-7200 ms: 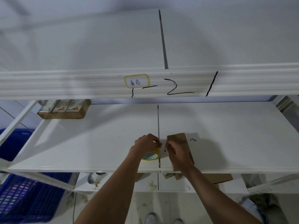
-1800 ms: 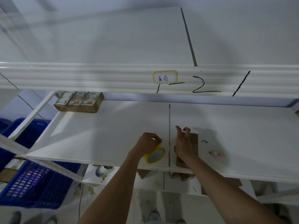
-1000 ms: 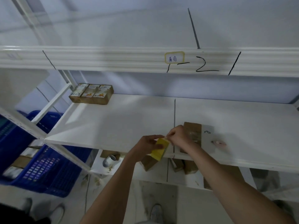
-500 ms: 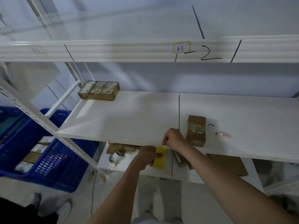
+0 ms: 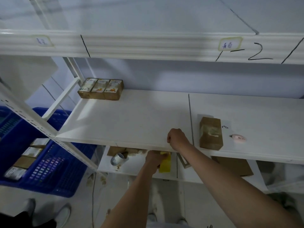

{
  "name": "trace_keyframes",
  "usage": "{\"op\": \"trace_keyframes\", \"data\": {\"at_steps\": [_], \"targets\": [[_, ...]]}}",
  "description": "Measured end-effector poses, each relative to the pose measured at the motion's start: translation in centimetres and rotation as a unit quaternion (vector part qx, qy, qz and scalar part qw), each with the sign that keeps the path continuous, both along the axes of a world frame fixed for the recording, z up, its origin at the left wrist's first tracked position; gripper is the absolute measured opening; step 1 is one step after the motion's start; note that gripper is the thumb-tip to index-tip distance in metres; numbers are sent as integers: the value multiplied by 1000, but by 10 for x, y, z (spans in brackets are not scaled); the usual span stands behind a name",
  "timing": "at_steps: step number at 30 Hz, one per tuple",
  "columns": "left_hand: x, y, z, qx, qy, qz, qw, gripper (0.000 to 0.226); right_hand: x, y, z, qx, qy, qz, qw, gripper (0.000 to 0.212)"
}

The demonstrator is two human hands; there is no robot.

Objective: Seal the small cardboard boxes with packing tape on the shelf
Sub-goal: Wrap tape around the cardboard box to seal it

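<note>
Below the shelf (image 5: 131, 122) edge, the left hand (image 5: 154, 159) grips a yellow tape roll (image 5: 165, 164). Above it the right hand (image 5: 176, 138) is fisted; whether it pinches tape is unclear. A taped cardboard box (image 5: 210, 133) lies just beside.

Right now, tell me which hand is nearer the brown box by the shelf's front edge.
Right. The right hand rests on the shelf just left of the brown box; the left hand is lower, below the shelf edge, gripping the yellow tape roll.
</note>
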State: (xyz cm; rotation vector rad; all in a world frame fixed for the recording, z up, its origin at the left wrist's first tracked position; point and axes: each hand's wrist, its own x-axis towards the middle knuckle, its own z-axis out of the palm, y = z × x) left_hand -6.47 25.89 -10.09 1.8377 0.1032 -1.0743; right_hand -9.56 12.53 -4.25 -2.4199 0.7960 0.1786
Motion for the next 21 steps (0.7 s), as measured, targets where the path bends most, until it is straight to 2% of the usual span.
{"op": "trace_keyframes", "data": {"at_steps": [6,10,15,21], "targets": [[19,-3,-15,25,16,-19,999,25,11,4,-16,-16,-2,-1,1000,31],[25,-2,-24,0,25,-11,1000,27,18,1,-25,-32,-9,11,999,18],[30,-7,-27,-8,37,3,999,31,26,-1,-33,-27,-1,0,1000,21],[32,-6,-28,-25,53,-3,998,33,32,-8,-40,-4,7,-28,1000,8]]}}
